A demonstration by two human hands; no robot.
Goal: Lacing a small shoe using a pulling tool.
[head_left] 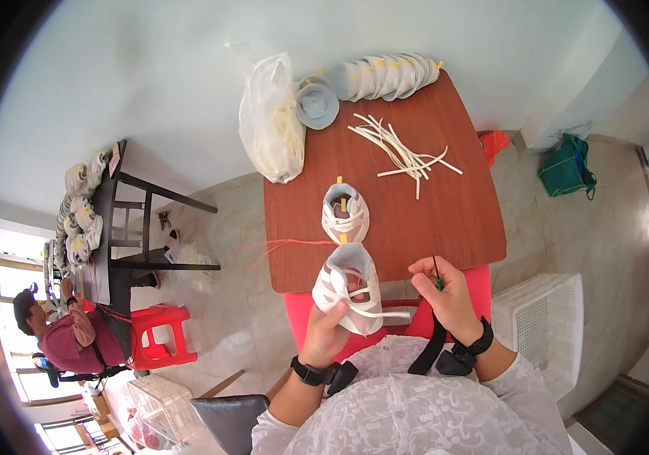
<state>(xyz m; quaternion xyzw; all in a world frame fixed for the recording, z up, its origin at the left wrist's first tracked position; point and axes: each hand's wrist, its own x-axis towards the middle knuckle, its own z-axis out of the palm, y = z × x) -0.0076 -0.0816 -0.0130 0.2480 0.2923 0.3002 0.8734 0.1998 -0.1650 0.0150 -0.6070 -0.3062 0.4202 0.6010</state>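
My left hand [326,334] grips a white-and-pink shoe upper [325,290] just off the table's near edge. A white shoelace [385,313] runs through its eyelets, and one loose end sticks out to the right. To the right of it, my right hand [449,299] is closed around a thin hand tool [439,282] with a green handle and a dark, slim shaft; its tip is too small to make out. Just beyond the held upper, a second laced upper [347,225] with yellow tabs rests on the brown table [446,220].
White laces [400,148] lie loose farther back. Along the far edge are a clear plastic bag [271,129], a grey-lined round piece [317,105] and nested uppers [385,78]. A white basket [540,326] stands right. At left, a person [74,337] works by a red stool [159,334].
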